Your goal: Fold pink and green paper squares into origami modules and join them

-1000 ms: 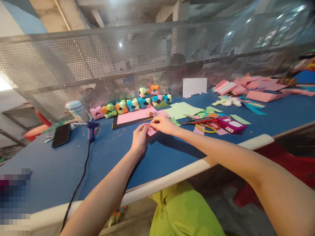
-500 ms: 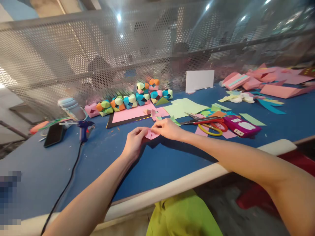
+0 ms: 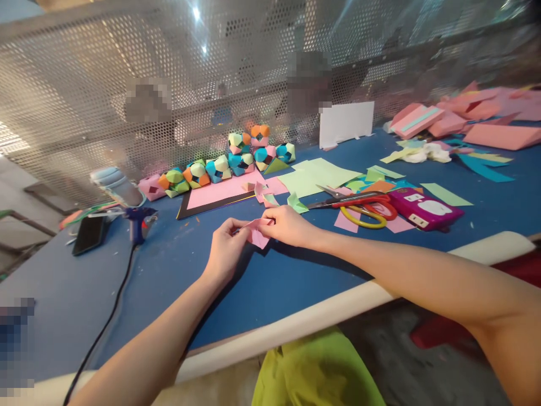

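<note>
Both my hands meet over the blue table [image 3: 274,282] and pinch one small folded pink paper piece [image 3: 257,234]. My left hand [image 3: 225,248] grips its left end with closed fingers. My right hand [image 3: 288,224] pinches its right end from above. The paper is held just above the tabletop. Behind it lie a pink sheet on black card [image 3: 220,194] and a few small folded paper bits [image 3: 264,194].
A row of multicoloured paper balls [image 3: 224,163] lines the perforated metal screen [image 3: 169,101]. Red and yellow scissors [image 3: 359,207], a magenta case [image 3: 425,207] and green sheets [image 3: 316,175] lie to the right. A glue gun [image 3: 137,220], its cord and a phone [image 3: 88,234] lie left. Pink boxes [image 3: 465,118] sit far right.
The view has tilted down and shifted slightly. My hands stay together on the pink paper piece, turning it a little; its lower corner now points downward.
</note>
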A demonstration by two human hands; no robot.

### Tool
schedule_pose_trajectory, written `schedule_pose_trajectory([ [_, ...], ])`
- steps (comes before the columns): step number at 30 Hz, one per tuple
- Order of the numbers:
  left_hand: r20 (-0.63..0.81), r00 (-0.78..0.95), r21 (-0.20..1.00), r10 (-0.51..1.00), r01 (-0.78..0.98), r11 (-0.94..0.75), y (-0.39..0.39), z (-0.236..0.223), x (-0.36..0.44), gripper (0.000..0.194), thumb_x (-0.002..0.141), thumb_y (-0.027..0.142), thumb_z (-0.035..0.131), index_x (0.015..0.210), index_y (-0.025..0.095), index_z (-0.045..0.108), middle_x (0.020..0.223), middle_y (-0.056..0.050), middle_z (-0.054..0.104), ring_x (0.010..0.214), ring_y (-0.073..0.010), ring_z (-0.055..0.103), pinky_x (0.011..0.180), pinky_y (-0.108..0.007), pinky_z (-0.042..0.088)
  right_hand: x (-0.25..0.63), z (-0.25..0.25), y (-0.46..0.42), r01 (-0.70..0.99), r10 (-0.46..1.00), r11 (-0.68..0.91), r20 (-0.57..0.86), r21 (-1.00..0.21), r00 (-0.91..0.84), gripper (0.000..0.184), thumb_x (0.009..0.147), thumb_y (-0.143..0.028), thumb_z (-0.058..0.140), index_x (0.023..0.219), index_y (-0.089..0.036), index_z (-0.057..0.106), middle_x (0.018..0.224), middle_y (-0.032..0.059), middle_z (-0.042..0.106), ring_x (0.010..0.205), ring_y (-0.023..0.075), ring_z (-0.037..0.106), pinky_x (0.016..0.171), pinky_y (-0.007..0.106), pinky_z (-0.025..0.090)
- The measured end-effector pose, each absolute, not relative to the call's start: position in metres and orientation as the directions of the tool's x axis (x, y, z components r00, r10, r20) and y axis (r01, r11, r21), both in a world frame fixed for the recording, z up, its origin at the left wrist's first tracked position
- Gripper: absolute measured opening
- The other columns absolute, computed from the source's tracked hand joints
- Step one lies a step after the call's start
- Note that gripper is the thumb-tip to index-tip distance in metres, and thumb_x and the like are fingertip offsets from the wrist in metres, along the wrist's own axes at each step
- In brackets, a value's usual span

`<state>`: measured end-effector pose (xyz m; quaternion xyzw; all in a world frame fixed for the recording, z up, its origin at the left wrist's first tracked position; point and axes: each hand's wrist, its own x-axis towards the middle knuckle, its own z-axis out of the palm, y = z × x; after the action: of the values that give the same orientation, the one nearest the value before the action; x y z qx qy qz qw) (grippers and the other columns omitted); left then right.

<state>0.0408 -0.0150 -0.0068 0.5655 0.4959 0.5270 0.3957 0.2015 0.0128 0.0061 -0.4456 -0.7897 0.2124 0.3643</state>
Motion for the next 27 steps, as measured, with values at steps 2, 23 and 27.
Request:
schedule_pose_trajectory([
  [2,0.216,-0.016,0.959,0.976,0.191,-0.209,-0.016,-0.006,0.041,0.016,0.071,0.03,0.068,0.073,0.016,0.061,0.065,0.0,0.064,0.061,-0.0127,0.056,0.062,-0.025,0.043,0.201,0.004,0.012,0.557,0.842,0.54,0.416,-0.631,-0.344,0.025,0.078,-0.014,0.06,0.053,-0.015,0.052,0.053,-0.0026,0.051,0.052,0.0076,0.042,0.055,0.022,0.032],
  [23,0.168,-0.162,0.954,0.972,0.273,-0.119,-0.018,-0.003,0.046,0.005,0.062,0.02,0.062,0.063,0.017,0.058,0.06,0.003,0.058,0.058,-0.0124,0.051,0.056,-0.023,0.037,0.196,0.003,0.002,0.543,0.795,0.604,0.491,-0.584,-0.356,0.021,0.079,-0.011,0.058,0.059,-0.016,0.054,0.062,0.001,0.06,0.063,0.0124,0.054,0.062,0.024,0.038],
  [27,0.133,-0.121,0.965,0.984,0.241,-0.101,-0.02,-0.002,0.049,0.011,0.064,0.023,0.064,0.064,0.017,0.055,0.057,0.004,0.056,0.055,-0.011,0.049,0.055,-0.022,0.036,0.197,0.005,0.002,0.506,0.749,0.661,0.532,-0.554,-0.396,0.029,0.08,-0.008,0.054,0.054,-0.018,0.046,0.059,0.0001,0.056,0.068,0.0131,0.053,0.068,0.025,0.038],
])
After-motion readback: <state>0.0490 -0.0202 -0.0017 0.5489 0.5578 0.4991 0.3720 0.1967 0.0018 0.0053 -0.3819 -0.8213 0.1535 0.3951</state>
